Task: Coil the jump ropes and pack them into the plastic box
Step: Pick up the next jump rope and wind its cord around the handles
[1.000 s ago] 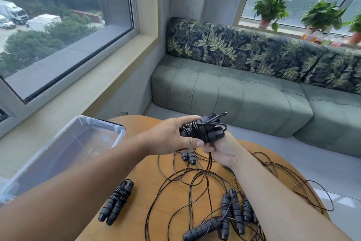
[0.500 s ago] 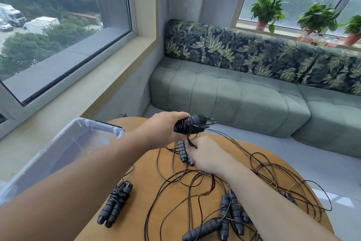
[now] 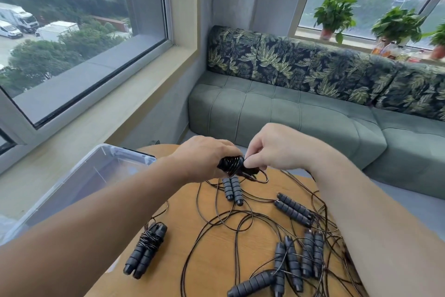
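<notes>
Honestly, the trick with this step is keeping the wraps tight while the tail end gets tucked, so I'd hold tension on the thin black cord and push the loose end under one of the turns before letting go, otherwise the whole bundle probably springs apart. Left hand (image 3: 204, 159) is curled around the black foam-handled jump rope bundle (image 3: 232, 165), gripping it firmly with the cord wound round the handles. Right hand (image 3: 272, 150) is at 3 o'clock of it, fingertips pinched narrow on the cord right at the bundle, so both hands are touching the same rope above the round wooden table (image 3: 216, 255). One already-wrapped rope bundle (image 3: 147, 252) lies at 7 o'clock of the hands, not packed yet. The clear plastic storage box (image 3: 101, 166) sits at 9 o'clock, looks empty as far as I can tell. The loose tangle of ropes (image 3: 291, 243) sprawls at 5 o'clock, so lots left to do.
</notes>
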### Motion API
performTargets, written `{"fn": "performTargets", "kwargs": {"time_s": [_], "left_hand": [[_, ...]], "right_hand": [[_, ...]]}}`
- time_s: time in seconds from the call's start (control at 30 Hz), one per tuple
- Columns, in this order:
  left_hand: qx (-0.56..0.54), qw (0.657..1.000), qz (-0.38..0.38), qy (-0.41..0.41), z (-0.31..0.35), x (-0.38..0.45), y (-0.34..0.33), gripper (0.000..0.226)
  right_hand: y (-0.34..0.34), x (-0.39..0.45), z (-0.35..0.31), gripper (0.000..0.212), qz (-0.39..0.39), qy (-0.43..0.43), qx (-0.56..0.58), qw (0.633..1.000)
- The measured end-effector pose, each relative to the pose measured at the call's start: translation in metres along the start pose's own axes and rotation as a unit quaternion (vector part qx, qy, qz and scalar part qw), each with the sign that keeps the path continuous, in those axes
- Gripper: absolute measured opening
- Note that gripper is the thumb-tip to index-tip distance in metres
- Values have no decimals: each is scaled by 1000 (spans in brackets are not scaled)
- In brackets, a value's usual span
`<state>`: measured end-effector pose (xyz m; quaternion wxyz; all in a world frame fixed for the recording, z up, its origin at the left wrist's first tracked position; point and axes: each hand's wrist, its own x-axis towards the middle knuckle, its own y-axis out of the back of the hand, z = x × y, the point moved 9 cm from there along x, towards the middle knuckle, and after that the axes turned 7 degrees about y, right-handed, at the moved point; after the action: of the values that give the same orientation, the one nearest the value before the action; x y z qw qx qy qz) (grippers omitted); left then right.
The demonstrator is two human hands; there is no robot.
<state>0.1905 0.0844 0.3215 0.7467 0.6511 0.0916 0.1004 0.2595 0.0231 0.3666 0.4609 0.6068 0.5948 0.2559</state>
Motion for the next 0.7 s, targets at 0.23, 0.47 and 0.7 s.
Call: {"fn": "performTargets", "kwargs": {"time_s": [0.23, 0.47, 0.7], "left_hand": [[-141, 985, -96, 27, 15, -12, -11, 33], [-413, 905, -71, 70, 10, -22, 2, 34], [-499, 853, 8, 153, -7, -25, 12, 35]], "right_hand": [[-5, 18, 16, 8, -45, 49, 187, 980], [-47, 28, 46, 12, -30, 26, 544, 838], [-93, 30, 42, 7, 18, 52, 693, 718]]}}
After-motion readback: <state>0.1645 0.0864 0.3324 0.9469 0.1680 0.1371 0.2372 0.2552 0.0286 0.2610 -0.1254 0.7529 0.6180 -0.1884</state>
